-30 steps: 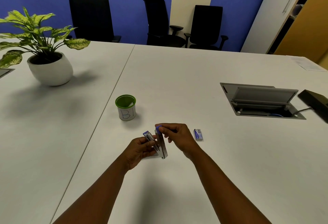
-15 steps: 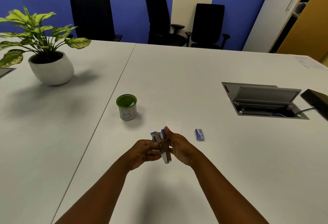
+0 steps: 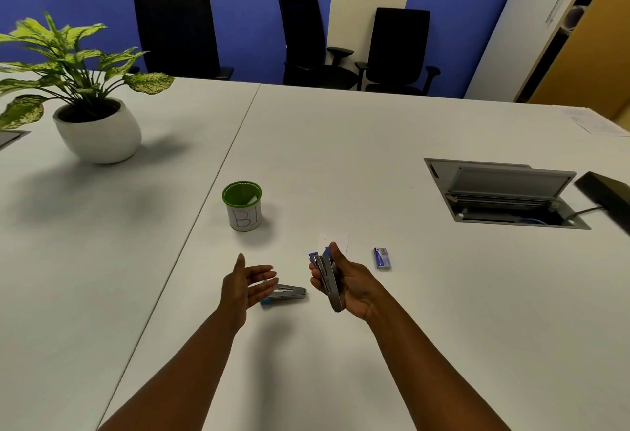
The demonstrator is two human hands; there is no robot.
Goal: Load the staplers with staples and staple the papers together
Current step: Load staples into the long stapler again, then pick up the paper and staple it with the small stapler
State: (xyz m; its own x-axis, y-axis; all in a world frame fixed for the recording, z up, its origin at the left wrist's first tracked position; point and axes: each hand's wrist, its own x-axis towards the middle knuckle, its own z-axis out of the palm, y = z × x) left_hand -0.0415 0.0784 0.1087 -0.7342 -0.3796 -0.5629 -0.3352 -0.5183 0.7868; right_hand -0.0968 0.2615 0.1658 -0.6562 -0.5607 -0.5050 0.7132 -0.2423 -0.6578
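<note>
Two steel staplers are looking stiff and slick: right hand (image 3: 347,282) is gripping one (image 3: 329,282) along its sides, left hand (image 3: 243,282) is hanging slack beside the other (image 3: 288,292) at its 3 o'clock.

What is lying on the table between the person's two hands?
In the head view, a second stapler lies flat on the table between the open left hand and the right hand, which grips the other stapler.

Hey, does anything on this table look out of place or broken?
Nothing looks damaged or spilled. The grey floor-box hatch set in the white table stands propped open, and a second silver stapler lies on its side beside the open left hand.
</note>
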